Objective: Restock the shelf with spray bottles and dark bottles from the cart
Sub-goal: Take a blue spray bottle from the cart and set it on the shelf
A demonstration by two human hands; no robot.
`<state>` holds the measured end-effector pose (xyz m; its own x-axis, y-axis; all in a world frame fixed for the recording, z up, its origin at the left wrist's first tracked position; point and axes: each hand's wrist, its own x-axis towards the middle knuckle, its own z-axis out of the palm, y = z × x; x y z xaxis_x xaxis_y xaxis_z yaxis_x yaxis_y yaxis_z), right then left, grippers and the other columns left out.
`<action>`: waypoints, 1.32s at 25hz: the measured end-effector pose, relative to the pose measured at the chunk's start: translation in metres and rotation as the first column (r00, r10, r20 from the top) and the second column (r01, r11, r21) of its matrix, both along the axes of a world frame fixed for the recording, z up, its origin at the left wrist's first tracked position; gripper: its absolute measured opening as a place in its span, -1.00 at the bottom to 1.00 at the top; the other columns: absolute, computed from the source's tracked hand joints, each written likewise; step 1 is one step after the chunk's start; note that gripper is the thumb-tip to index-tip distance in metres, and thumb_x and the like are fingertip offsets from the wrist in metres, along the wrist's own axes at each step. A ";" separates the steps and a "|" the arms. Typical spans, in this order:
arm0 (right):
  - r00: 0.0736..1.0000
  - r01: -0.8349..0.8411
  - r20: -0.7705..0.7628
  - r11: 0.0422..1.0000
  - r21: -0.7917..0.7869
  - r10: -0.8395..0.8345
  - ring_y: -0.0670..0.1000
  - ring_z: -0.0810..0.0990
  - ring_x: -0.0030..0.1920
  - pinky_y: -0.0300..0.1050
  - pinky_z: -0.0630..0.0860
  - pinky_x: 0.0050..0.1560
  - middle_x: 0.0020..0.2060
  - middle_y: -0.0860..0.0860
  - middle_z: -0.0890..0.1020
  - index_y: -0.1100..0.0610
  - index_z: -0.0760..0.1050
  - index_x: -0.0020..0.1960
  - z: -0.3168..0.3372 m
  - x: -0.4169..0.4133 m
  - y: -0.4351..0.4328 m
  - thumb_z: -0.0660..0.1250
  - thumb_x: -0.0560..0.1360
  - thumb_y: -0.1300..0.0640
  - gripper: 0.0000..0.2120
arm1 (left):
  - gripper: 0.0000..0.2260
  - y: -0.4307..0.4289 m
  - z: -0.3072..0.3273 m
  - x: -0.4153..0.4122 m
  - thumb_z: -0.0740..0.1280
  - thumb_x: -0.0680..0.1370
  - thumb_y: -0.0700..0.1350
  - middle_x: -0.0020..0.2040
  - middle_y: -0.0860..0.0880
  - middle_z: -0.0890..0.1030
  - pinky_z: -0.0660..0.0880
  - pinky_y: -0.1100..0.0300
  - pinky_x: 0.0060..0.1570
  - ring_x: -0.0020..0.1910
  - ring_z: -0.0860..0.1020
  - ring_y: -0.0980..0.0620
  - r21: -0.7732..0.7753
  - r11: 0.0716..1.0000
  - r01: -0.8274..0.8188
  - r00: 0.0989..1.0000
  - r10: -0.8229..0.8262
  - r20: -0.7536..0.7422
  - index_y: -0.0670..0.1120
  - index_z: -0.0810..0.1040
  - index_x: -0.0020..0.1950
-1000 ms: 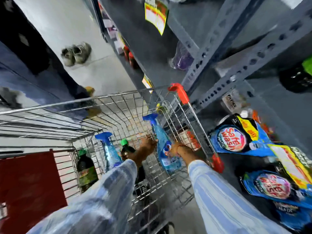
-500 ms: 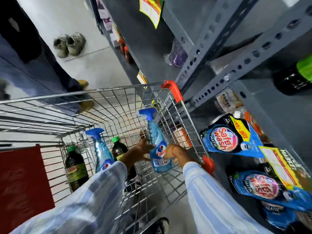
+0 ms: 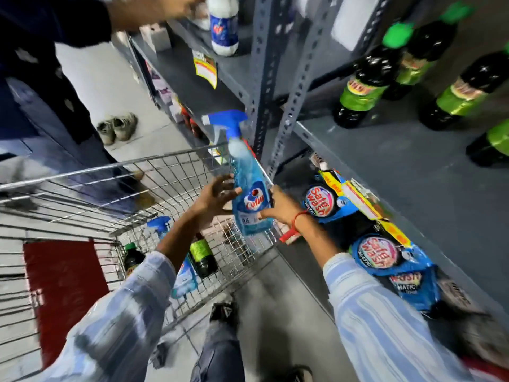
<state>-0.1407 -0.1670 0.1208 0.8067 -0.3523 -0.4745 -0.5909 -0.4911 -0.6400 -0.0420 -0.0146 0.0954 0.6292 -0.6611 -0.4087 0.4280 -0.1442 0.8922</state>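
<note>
A blue spray bottle [image 3: 248, 188] with a blue trigger head is held upright above the wire cart's [image 3: 115, 172] right rim. My right hand [image 3: 281, 208] grips its lower body. My left hand [image 3: 214, 198] has its fingers spread against the bottle's left side. Down in the cart stand another blue spray bottle [image 3: 181, 268], partly hidden by my left arm, and two dark bottles with green labels [image 3: 202, 257] [image 3: 132, 257]. Several dark bottles with green caps [image 3: 369, 86] stand on the grey shelf [image 3: 391, 161] at the upper right.
Blue detergent pouches [image 3: 327, 202] lie on the lower shelf beside my right arm. Grey perforated uprights [image 3: 292, 106] rise just behind the held bottle. Another person's arm [image 3: 143, 9] reaches to the upper shelf near a white bottle [image 3: 224, 26]. Shoes [image 3: 118, 128] sit on the floor.
The spray bottle has come up out of the cart and toward the shelf, held in both hands. The view has tilted upward, bringing the dark bottles on the shelf into sight.
</note>
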 end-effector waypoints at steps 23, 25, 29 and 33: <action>0.431 0.756 0.497 0.602 0.257 -0.753 0.18 0.48 0.26 0.16 0.41 0.33 0.29 0.31 0.47 0.35 0.28 0.33 0.118 -0.480 -0.190 0.40 0.42 0.29 -0.46 | -0.62 -0.297 0.179 -0.409 0.32 0.50 -0.29 0.06 -0.08 0.48 0.48 0.52 -0.37 -0.11 0.50 0.13 -0.097 0.749 0.655 0.678 -0.526 0.513 -0.22 0.37 0.30; 0.381 0.777 0.504 0.564 0.279 -0.775 0.15 0.49 0.21 0.14 0.41 0.31 0.27 0.33 0.48 0.36 0.30 0.29 0.115 -0.510 -0.197 0.38 0.43 0.32 -0.52 | -0.62 -0.317 0.173 -0.438 0.33 0.49 -0.27 0.09 -0.07 0.48 0.51 0.43 -0.28 0.01 0.46 0.05 -0.115 0.719 0.686 0.661 -0.549 0.511 -0.20 0.37 0.29; 0.265 0.822 0.499 0.464 0.330 -0.825 0.11 0.47 0.26 0.14 0.37 0.38 0.31 0.27 0.46 0.30 0.28 0.32 0.108 -0.569 -0.210 0.36 0.46 0.29 -0.52 | -0.62 -0.355 0.165 -0.498 0.34 0.49 -0.27 0.13 -0.15 0.50 0.52 -0.01 0.10 0.10 0.47 -0.01 -0.105 0.641 0.760 0.596 -0.624 0.505 -0.17 0.37 0.29; 0.171 0.860 0.492 0.374 0.349 -0.853 0.19 0.47 0.26 0.21 0.39 0.35 0.29 0.32 0.46 0.32 0.28 0.29 0.099 -0.610 -0.224 0.35 0.46 0.32 -0.55 | -0.59 -0.377 0.161 -0.543 0.31 0.49 -0.31 0.14 -0.19 0.50 0.46 -0.12 0.22 0.10 0.48 -0.04 -0.108 0.596 0.796 0.569 -0.676 0.469 -0.23 0.33 0.32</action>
<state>-0.7510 -0.3908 0.2198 0.0636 -0.9925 -0.1041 -0.2152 0.0882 -0.9726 -0.5853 -0.3921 0.2569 -0.0840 -0.9964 0.0079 -0.0550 0.0126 0.9984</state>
